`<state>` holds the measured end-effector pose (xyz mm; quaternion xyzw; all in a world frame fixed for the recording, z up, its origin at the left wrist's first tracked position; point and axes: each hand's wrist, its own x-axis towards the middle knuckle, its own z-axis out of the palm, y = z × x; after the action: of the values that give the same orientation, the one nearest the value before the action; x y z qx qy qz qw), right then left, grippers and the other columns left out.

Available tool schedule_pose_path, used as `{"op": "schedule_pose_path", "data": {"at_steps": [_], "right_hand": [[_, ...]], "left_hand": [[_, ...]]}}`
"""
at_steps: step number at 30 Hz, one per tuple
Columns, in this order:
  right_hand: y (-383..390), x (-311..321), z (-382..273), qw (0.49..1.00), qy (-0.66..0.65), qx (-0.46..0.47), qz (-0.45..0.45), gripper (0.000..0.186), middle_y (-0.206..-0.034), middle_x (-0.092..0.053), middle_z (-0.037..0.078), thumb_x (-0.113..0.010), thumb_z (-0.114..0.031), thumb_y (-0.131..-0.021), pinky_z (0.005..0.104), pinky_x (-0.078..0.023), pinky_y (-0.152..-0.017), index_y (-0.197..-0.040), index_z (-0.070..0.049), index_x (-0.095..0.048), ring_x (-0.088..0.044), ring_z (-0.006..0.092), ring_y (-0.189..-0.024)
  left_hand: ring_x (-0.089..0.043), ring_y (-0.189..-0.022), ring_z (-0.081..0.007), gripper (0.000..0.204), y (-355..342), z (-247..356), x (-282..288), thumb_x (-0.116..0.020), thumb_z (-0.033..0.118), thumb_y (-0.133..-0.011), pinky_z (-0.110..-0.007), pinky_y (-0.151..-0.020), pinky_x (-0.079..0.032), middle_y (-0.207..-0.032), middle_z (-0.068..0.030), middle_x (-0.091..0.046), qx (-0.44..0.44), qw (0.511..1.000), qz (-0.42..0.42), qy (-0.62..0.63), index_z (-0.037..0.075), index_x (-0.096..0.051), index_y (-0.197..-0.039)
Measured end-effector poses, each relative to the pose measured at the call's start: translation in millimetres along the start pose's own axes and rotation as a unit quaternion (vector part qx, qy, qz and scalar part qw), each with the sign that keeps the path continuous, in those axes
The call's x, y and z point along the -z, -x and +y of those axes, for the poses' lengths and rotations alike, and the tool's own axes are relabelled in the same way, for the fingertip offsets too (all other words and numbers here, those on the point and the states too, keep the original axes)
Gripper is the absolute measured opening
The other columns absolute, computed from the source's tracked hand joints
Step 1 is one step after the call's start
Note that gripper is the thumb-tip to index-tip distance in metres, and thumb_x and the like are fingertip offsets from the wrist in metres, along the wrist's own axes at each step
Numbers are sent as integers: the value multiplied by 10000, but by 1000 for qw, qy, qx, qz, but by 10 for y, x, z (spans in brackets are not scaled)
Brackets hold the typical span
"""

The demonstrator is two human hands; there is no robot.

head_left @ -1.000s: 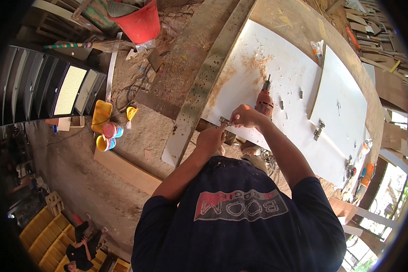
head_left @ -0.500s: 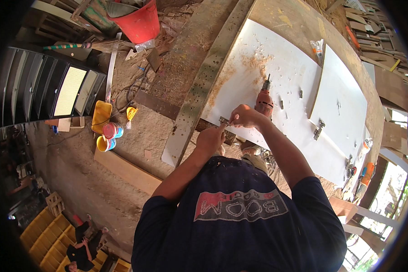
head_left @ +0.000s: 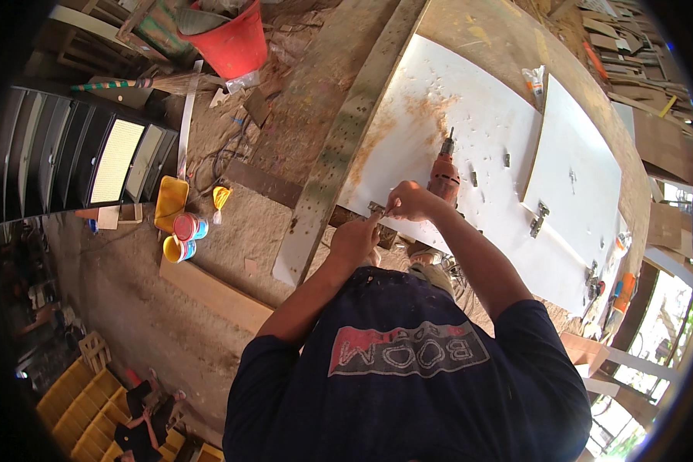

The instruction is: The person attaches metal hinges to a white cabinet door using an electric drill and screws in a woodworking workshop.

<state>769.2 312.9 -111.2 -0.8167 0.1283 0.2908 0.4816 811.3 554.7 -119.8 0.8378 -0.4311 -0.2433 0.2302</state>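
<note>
At the near left corner of a white panel (head_left: 408,154), a small metal hinge (head_left: 376,207) sits on the edge, just beyond my fingertips. My right hand (head_left: 408,202) is closed in a pinch beside it; whatever is between the fingers is too small to name. Just below, my left hand (head_left: 353,242) is closed with its fingertips almost against the right ones, and its grip is hidden from above. An orange power drill (head_left: 444,175) lies on the panel right behind my right hand, its bit aimed away from me. Sawdust is scattered past it.
A smaller white panel (head_left: 574,165) lies on the right, with hinges (head_left: 540,220) along its near edge. A red bucket (head_left: 235,46), yellow container (head_left: 172,202) and paint cans (head_left: 190,226) stand on the floor at left. Another person (head_left: 142,427) is at lower left.
My hands stay together at the hinge, with only slight finger movement. The whole view has shifted a little; the drill and panels lie as before.
</note>
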Motion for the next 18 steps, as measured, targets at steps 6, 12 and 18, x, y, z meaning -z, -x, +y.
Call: {"op": "schedule_pose_path", "data": {"at_steps": [6, 12, 18], "right_hand": [[-17, -48, -2, 998, 57, 3, 25, 125, -883, -790, 127, -819, -115, -799, 376, -615, -747, -912, -63, -830, -765, 248, -827], [-16, -71, -58, 995, 95, 11, 24, 135, -879, -784, 121, -831, -138, -838, 367, -611, -768, -946, -58, -825, -761, 241, -825], [-51, -25, -55, 998, 67, 2, 17, 142, -906, -793, 122, -824, -134, -833, 371, -615, -754, -952, -56, -818, -766, 231, -819]], "left_hand": [[-720, -776, -395, 454, 0, 7, 3, -685, 262, -951, -539, -708, -578, -852, -179, -729, 4, 1000, 5, 3, 157, -647, -1391], [-718, -759, -392, 441, 1, -36, -74, -678, 263, -958, -544, -698, -571, -822, -183, -726, 4, 1000, 2, -3, 152, -649, -1384], [-727, -770, -381, 406, -28, 6, -13, -686, 224, -951, -523, -703, -587, -824, -173, -724, -14, 1000, 11, -11, 102, -663, -1337]]}}
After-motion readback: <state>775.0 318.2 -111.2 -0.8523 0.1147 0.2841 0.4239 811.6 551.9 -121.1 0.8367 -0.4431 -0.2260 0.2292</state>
